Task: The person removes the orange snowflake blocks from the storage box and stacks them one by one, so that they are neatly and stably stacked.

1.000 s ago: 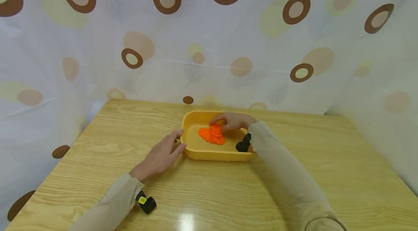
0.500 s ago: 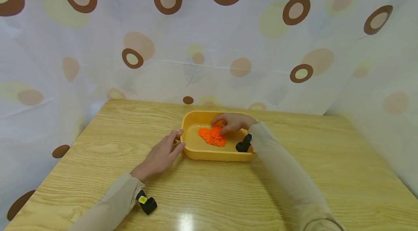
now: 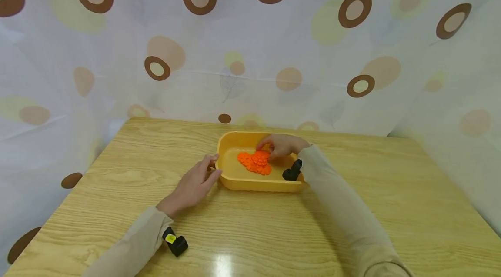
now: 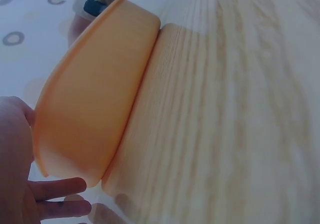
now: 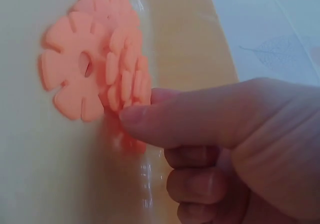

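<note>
A yellow plastic basin (image 3: pixel 260 185) stands on the table. On its floor lie several orange flower-shaped discs (image 3: pixel 250 164) with slotted edges and centre holes. My right hand (image 3: pixel 285 144) reaches in over the basin's far right side. In the right wrist view, its thumb and index finger pinch a small stack of orange discs (image 5: pixel 129 78), tilted on edge beside a flat-lying disc (image 5: pixel 75 58); the other fingers curl under. My left hand (image 3: pixel 193 185) rests against the basin's left end. Its fingertips touch the rim, and two straight fingers (image 4: pixel 60 189) show beside the end wall.
A wooden table (image 3: pixel 235 233) extends around the basin. Behind it hangs a pale curtain (image 3: pixel 250 51) with brown circles. Small black wrist devices (image 3: pixel 177 244) sit at both sleeves, the right one over the basin's right corner.
My right hand has shifted slightly right within the basin, and the orange discs at its fingertips have changed tilt slightly. The left hand stays at the basin's left end.
</note>
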The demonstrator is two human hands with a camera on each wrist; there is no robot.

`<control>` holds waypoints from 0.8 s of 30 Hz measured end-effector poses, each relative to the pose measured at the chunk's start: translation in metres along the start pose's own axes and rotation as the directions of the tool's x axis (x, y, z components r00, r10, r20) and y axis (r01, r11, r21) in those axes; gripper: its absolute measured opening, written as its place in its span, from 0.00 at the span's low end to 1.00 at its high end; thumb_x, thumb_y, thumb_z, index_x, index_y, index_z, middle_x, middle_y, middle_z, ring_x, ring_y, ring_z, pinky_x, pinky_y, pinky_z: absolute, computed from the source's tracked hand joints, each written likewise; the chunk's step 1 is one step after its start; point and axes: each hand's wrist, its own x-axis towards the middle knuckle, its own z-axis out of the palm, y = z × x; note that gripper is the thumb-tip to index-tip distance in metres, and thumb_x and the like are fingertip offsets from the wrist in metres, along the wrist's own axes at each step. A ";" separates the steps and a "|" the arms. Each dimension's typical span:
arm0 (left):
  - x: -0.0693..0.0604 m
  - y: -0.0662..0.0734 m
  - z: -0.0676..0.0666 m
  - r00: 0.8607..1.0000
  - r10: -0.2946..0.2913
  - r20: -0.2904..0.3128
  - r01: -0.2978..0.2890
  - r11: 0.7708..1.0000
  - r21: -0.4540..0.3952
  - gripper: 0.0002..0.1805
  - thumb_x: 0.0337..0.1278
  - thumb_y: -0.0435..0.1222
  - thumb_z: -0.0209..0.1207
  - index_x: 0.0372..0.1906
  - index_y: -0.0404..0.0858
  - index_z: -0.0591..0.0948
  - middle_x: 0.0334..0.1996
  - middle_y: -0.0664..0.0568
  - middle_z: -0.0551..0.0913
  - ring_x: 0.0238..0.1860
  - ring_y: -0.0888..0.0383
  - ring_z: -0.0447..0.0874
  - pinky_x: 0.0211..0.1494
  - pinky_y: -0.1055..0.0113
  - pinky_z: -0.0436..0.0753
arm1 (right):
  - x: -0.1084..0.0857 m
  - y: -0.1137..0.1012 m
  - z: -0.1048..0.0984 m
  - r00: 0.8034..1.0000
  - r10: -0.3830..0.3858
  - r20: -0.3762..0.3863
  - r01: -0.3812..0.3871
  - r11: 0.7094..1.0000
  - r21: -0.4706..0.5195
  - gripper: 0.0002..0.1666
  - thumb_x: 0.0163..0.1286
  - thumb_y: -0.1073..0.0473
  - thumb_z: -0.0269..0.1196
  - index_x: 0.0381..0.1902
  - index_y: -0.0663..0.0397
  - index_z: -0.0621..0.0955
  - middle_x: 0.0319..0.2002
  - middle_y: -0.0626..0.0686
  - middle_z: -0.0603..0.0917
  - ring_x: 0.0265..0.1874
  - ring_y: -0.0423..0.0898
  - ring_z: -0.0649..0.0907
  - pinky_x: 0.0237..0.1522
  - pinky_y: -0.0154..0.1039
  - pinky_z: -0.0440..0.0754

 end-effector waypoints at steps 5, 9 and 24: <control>0.000 0.000 0.000 1.000 0.002 -0.006 -0.002 1.000 0.000 0.21 0.72 0.44 0.47 0.63 0.39 0.67 0.55 0.45 0.78 0.50 0.51 0.77 0.55 0.53 0.76 | 0.000 -0.002 0.001 0.999 0.036 0.008 -0.036 0.999 0.003 0.25 0.61 0.65 0.66 0.57 0.61 0.76 0.31 0.50 0.73 0.25 0.42 0.66 0.32 0.33 0.66; 0.000 0.000 0.000 1.000 0.002 -0.005 -0.002 1.000 -0.003 0.20 0.73 0.44 0.47 0.62 0.38 0.67 0.53 0.44 0.78 0.50 0.50 0.78 0.55 0.53 0.76 | -0.002 -0.006 0.002 0.997 0.064 0.032 -0.065 0.998 0.018 0.24 0.63 0.58 0.65 0.54 0.61 0.75 0.45 0.55 0.75 0.34 0.45 0.69 0.39 0.36 0.69; -0.001 -0.002 0.004 0.999 0.052 -0.012 -0.054 0.992 -0.118 0.25 0.72 0.41 0.48 0.67 0.34 0.63 0.60 0.41 0.70 0.50 0.51 0.74 0.53 0.54 0.77 | -0.001 -0.011 0.004 0.992 0.123 0.022 -0.125 0.989 0.080 0.23 0.66 0.49 0.62 0.52 0.59 0.73 0.50 0.57 0.76 0.44 0.48 0.75 0.50 0.41 0.72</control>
